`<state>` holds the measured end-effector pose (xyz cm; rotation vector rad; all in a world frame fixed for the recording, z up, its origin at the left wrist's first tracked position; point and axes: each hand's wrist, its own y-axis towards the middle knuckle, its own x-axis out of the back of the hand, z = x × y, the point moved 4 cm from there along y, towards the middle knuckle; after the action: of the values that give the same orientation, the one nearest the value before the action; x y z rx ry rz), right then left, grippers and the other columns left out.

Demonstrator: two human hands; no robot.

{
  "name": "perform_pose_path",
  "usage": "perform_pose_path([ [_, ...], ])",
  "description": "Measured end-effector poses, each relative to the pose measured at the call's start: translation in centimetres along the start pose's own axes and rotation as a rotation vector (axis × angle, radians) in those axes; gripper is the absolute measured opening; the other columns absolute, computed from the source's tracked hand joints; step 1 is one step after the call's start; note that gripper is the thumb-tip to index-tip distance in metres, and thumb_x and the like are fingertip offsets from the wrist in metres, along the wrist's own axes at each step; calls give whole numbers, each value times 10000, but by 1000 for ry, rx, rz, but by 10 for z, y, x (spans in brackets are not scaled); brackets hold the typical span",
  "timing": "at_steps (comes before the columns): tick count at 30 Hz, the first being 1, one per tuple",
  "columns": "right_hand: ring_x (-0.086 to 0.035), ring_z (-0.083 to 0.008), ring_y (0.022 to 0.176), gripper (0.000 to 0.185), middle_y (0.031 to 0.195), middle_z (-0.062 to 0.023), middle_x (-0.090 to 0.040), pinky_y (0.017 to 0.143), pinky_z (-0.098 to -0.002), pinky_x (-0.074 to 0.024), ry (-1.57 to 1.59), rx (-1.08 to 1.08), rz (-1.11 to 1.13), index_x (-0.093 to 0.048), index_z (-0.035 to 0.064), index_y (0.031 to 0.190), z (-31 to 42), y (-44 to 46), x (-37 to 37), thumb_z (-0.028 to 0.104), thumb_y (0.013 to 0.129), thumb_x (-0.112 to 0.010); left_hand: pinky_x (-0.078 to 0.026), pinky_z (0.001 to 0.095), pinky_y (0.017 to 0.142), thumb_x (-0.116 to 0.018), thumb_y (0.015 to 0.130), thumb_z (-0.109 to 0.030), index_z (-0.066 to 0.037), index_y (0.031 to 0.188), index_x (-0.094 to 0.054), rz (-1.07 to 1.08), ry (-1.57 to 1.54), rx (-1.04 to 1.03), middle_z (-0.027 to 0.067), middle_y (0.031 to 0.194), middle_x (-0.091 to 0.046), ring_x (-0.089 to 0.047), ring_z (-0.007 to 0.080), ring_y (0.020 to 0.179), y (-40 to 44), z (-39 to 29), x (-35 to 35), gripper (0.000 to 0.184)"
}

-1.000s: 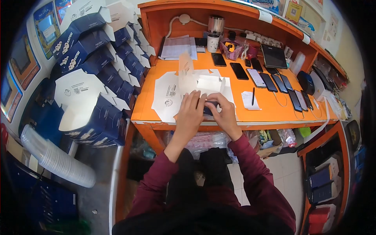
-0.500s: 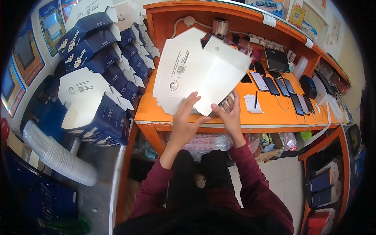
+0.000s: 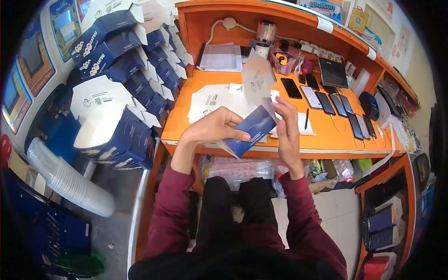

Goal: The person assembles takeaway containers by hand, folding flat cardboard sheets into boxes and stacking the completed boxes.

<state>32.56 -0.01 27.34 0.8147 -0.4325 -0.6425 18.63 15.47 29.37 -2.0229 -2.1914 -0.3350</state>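
A blue-and-white cardboard food box (image 3: 254, 130), partly folded, is tilted above the front of the orange table. Its pale inner flap (image 3: 258, 79) with a printed logo stands up at the back. My left hand (image 3: 217, 126) grips the box's left side, thumb on the blue outer panel. At the right edge of the box, my right hand (image 3: 288, 128) has its fingers stretched upward against the side. Beneath and behind lie flat white box blanks (image 3: 212, 100) on the table. To the left stand folded blue boxes (image 3: 119, 137), nested in a stack.
More stacked boxes (image 3: 100, 60) rise at the back left. A sleeve of clear plastic cups (image 3: 77, 184) lies on the grey counter (image 3: 112, 228). Several phones (image 3: 325, 102), charging cables, a pen (image 3: 306, 119) and paper occupy the table's right side.
The white sheet held up in both hands has been turned and bent into a box shape, its blue outside now showing. The blanks on the table are uncovered. My left hand has shifted left.
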Motion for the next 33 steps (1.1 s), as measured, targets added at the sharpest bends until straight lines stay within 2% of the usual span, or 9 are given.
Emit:
perform_pose_path([
  [2, -558, -271, 1252, 380, 1336, -165, -530, 1069, -375, -461, -264, -7, 262, -585, 79, 1397, 16, 12, 9, 236, 1052, -547, -546, 236, 733, -784, 916, -164, 102, 1149, -710, -2, -34, 32, 45, 962, -748, -620, 57, 772, 6, 9, 0, 361],
  [3, -618, -256, 1131, 338, 1209, -144, -596, 983, -352, -516, -241, -51, 225, -658, 112, 1348, 26, 14, 10, 178, 1023, -592, -545, 236, 736, -769, 929, -164, 101, 1147, -711, 18, -67, 47, 45, 968, -748, -623, 58, 777, 7, 12, -1, 348],
  [7, -667, -235, 1007, 452, 1159, -126, -628, 859, -350, -582, -277, -234, 318, -647, 124, 1370, 45, 20, 25, 79, 924, -708, -538, 240, 751, -701, 982, -156, 103, 1150, -707, 67, -98, 40, 47, 980, -748, -630, 59, 792, 6, 11, -8, 309],
  [10, -673, -239, 1027, 489, 1146, -131, -650, 874, -355, -583, -450, -130, 364, -646, 132, 1375, 51, 25, 28, 92, 897, -739, -533, 244, 767, -664, 1007, -151, 111, 1155, -702, 94, -81, 8, 54, 983, -749, -626, 60, 796, 10, 12, -19, 303],
  [16, -686, -268, 1082, 435, 1163, -130, -656, 891, -352, -612, -301, -218, 497, -682, 102, 1308, 58, 30, 37, 33, 881, -730, -526, 242, 758, -683, 998, -168, 112, 1118, -718, 30, -50, 18, 54, 940, -751, -613, 56, 785, 7, 10, -20, 307],
  [23, -687, -285, 1083, 417, 1225, -120, -607, 922, -369, -625, -261, -282, 353, -645, 56, 1236, 56, 26, 30, -46, 843, -740, -488, 265, 651, -691, 992, -180, 88, 991, -745, 4, 20, -9, 8, 820, -720, -549, 45, 699, 4, 4, -24, 273],
  [26, -699, -293, 1061, 366, 1208, -123, -598, 917, -376, -629, -265, -346, 191, -618, 7, 1145, 56, 22, 24, -85, 812, -741, -363, 249, 570, -711, 988, -243, 55, 883, -744, 3, 135, 25, -62, 696, -567, -406, 34, 642, 10, 15, -25, 318],
  [28, -709, -294, 1042, 341, 1163, -132, -604, 910, -376, -631, -163, -391, 26, -602, -21, 1089, 54, 18, 20, -104, 789, -743, -337, 270, 555, -710, 983, -243, 57, 810, -696, -31, 249, 1, -32, 640, -499, -360, 49, 632, 10, 9, -29, 347],
  [33, -723, -330, 980, 419, 1109, -166, -666, 816, -370, -622, -485, -30, 109, -611, -39, 1163, 57, 6, 12, -87, 776, -765, -309, 313, 538, -711, 966, -222, 66, 738, -578, -128, 511, -89, 50, 608, -337, -300, 86, 613, 6, -4, -29, 391],
])
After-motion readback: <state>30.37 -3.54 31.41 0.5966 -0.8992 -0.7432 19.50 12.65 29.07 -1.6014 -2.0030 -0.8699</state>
